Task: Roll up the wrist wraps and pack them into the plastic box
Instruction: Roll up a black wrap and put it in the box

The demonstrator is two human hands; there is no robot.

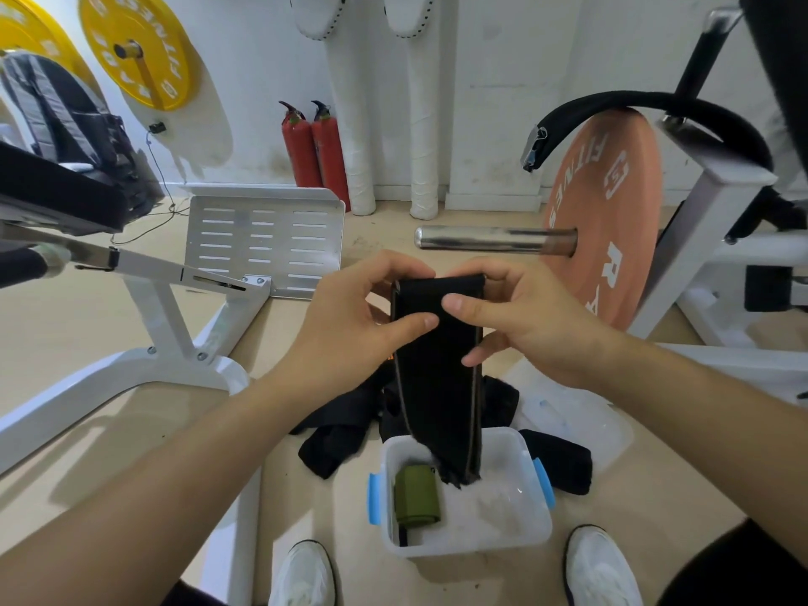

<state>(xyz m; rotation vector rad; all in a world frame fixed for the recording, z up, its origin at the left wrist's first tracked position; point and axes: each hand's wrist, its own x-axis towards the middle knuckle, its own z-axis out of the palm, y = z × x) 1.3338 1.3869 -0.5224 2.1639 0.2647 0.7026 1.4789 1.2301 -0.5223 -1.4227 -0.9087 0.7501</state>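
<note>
Box (474, 545) with green wrap (417, 496) inside

Light: bright, even indoor wash.
Shadows: soft, faint on the floor (65, 321).
Glare: sheen along the steel bar (494, 239).
Edges: bowed (wide-angle lens), corners slightly soft.

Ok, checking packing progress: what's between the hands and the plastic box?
Head view: the black wrap, pinched at its top by left hand and right hand, hangs down that stretch, its end over the box.
</note>
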